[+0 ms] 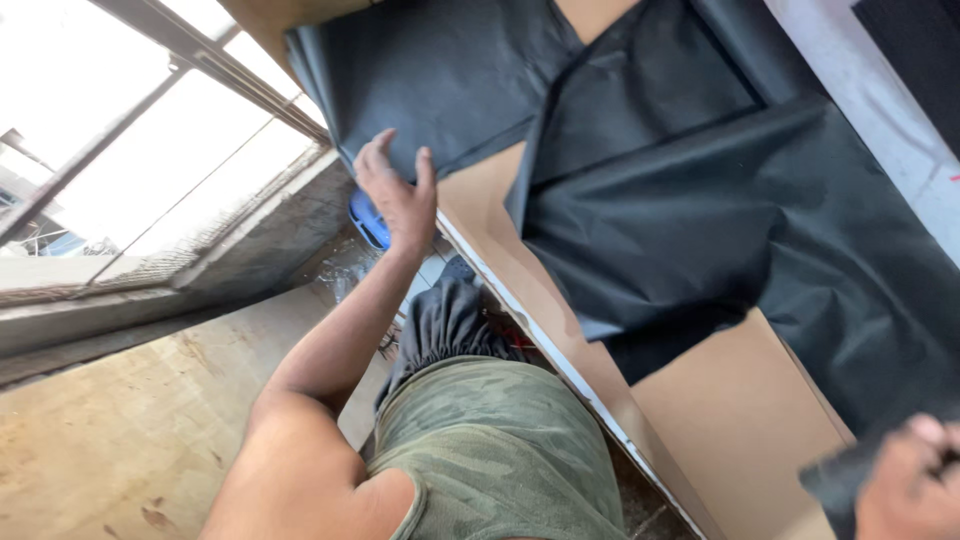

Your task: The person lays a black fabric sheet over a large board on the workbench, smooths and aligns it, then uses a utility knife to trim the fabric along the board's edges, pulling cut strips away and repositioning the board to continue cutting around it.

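Observation:
A large sheet of black fabric [700, 210] lies crumpled and folded over a brown board table [740, 410]. My left hand [395, 190] is stretched out at the sheet's far edge with its fingers spread, at the fabric's border and holding nothing that I can see. At the bottom right, my right hand [910, 485] is closed on a corner of the same black fabric. My own torso in a camouflage shirt [500, 450] fills the lower middle.
A barred window [150, 130] and a concrete sill [200, 270] run along the left. A blue object [368, 218] lies on the floor beside the table's white edge [560, 350]. A worn wooden panel [100, 440] sits at lower left.

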{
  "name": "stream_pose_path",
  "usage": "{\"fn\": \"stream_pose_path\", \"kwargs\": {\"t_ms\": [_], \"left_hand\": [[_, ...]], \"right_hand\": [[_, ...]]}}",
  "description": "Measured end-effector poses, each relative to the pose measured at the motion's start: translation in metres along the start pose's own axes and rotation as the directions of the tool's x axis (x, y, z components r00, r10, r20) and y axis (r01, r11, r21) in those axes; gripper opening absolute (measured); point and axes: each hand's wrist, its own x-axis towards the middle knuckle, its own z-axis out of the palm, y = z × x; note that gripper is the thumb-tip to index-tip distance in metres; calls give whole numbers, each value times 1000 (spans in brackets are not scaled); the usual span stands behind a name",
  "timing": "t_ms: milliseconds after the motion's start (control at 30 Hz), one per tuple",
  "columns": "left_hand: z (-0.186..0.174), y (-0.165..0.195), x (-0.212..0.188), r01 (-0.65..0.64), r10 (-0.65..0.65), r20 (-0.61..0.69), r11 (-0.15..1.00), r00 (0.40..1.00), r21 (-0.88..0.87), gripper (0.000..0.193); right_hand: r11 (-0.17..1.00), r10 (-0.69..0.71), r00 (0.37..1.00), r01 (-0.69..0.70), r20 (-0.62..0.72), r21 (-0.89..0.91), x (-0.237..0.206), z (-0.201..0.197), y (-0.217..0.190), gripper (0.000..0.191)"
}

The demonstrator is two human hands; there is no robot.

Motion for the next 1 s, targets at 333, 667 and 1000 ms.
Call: {"fn": "stream_pose_path", "kwargs": {"t_ms": [333,667,1000], "left_hand": [[-28,-164,124,839,-587,599,368,544,-401,72],[-45,-165,126,838,-326,778,100,537,-536,46],[-44,-182,127,880,-327,833,-7,446,-474,46]], "right_hand": [[643,-658,745,477,113,599,150,218,-476,16],[596,-724,608,316,324,739,79,266,-593,17],[583,-646,692,174,322,794,74,254,-587,15]]}}
